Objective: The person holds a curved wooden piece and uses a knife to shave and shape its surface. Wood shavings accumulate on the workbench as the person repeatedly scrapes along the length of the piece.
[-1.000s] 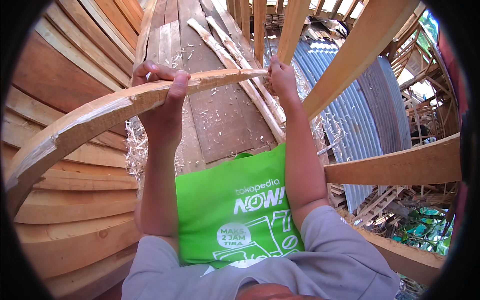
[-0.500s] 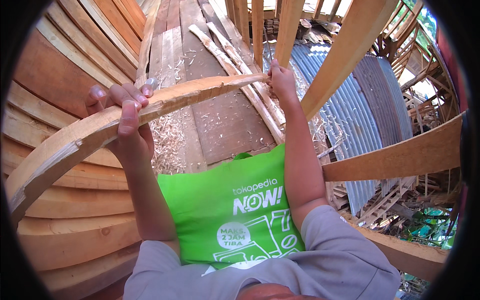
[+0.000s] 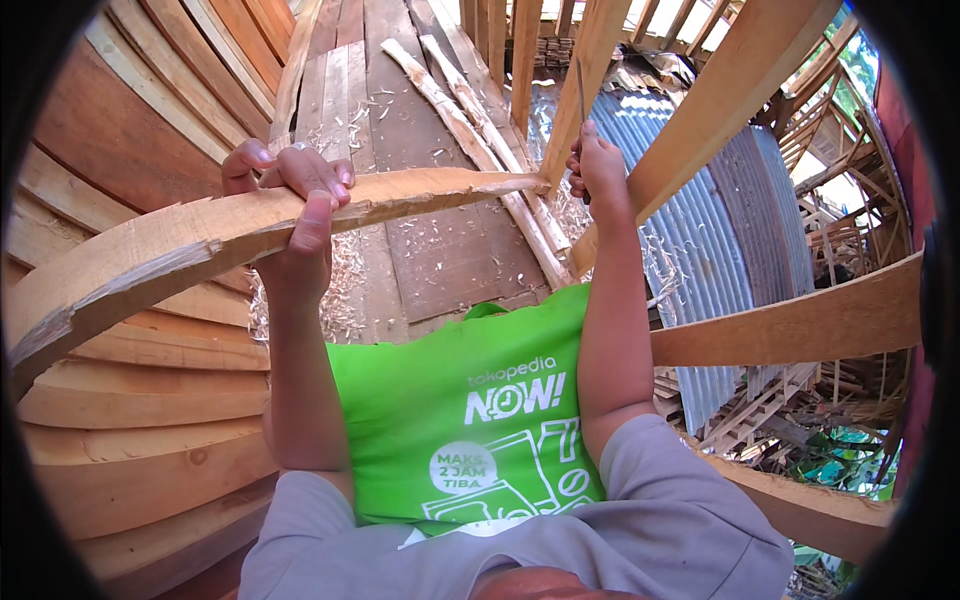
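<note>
A long, curved wooden plank (image 3: pixel 420 192) with rough, splintered cut edges stretches across in front of me from the left rim. My left hand (image 3: pixel 300 205) is closed round it, fingers over its top and thumb on the near face. Just beyond the plank's narrow right end is my right hand (image 3: pixel 598 168), apart from the wood and wrapped round a knife (image 3: pixel 580 92). Its thin dark blade points up and away, seen nearly edge-on; the fist hides most of the handle.
A green cloth bag (image 3: pixel 400 400) covers my lap. Curved hull-like planks (image 3: pixel 150 400) line the left side. Two pale poles (image 3: pixel 450 110) and wood shavings (image 3: pixel 345 285) lie on the board floor. Upright timbers (image 3: pixel 720 100) and corrugated metal sheets (image 3: pixel 700 260) stand to the right.
My right hand has moved right, away from the plank's tip, with the knife blade now plainly showing. My left hand and the plank have shifted slightly right.
</note>
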`<state>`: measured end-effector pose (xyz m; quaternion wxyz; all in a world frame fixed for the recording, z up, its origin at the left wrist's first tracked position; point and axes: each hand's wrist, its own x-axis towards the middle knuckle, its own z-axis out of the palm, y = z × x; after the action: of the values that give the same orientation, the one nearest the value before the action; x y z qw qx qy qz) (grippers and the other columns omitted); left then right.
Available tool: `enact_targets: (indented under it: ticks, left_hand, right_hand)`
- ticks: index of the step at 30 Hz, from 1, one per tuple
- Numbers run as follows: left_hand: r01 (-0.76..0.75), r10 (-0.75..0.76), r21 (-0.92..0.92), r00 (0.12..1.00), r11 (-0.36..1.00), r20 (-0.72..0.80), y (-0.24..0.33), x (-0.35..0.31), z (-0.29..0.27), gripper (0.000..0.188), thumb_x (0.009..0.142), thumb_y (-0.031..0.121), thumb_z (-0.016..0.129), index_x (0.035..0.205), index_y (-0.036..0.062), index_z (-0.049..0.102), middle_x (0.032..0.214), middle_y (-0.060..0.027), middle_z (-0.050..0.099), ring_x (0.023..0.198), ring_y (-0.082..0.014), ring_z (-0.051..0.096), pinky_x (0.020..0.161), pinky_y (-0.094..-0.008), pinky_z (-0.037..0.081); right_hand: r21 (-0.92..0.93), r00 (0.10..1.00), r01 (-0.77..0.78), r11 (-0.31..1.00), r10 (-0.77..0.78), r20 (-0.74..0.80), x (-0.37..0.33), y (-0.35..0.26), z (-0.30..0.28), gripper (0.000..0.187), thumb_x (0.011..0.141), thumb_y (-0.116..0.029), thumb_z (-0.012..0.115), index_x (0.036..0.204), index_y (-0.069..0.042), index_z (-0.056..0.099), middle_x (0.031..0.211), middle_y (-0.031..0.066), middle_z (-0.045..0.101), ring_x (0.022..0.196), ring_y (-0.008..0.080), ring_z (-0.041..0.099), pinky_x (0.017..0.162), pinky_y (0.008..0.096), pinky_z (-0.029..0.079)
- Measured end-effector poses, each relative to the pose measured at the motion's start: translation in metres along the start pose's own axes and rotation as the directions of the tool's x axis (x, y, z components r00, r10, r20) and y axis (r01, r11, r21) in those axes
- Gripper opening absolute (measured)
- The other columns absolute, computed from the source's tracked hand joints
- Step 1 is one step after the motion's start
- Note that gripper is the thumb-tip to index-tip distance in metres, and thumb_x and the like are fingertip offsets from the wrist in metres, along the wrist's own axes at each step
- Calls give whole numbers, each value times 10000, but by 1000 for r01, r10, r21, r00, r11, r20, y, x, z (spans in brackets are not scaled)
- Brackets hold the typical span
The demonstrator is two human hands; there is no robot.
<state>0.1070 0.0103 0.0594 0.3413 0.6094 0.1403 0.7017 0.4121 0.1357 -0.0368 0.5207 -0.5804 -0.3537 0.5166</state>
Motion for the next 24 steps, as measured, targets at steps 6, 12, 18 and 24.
enact_targets:
  ticks: [6, 12, 18, 24]
  left_hand:
    - [-38, 38, -21, 999, 999, 13, 2, 2, -3, 467, 823, -19, 646, 1181, 157, 403, 730, -17, 511, 753, -135, 518, 807, -391, 458]
    - [-56, 54, 57, 998, 997, 32, -6, -1, -10, 391, 851, 78, 659, 1152, 198, 441, 750, 11, 478, 778, -130, 486, 805, -375, 425]
    - [-73, 73, 79, 997, 994, 8, -10, -4, -9, 384, 840, 62, 648, 1135, 182, 433, 754, 4, 476, 783, -135, 486, 815, -374, 432]
    - [-98, 103, 78, 993, 992, -56, -15, -7, -6, 374, 837, 45, 621, 1134, 162, 426, 751, -6, 470, 785, -141, 488, 823, -386, 440]
  right_hand:
    - [-176, 999, 46, 983, -45, 6, 12, 11, 7, 458, 1013, -492, 481, 828, -75, 516, 581, -21, 450, 386, 69, 343, 358, 248, 292]
    - [-286, 996, 60, 956, -38, 80, 0, 9, 17, 463, 1032, -459, 467, 859, -44, 577, 584, -25, 455, 434, 66, 377, 395, 243, 305]
    - [-223, 907, 20, 975, 77, 415, -46, -11, 39, 409, 1073, -354, 394, 887, -36, 573, 598, -31, 441, 485, 74, 405, 446, 238, 342]
    - [-433, 850, 177, 884, 84, 521, -69, 2, 51, 385, 1075, -292, 380, 825, -43, 535, 642, -15, 475, 499, 78, 408, 465, 253, 355]
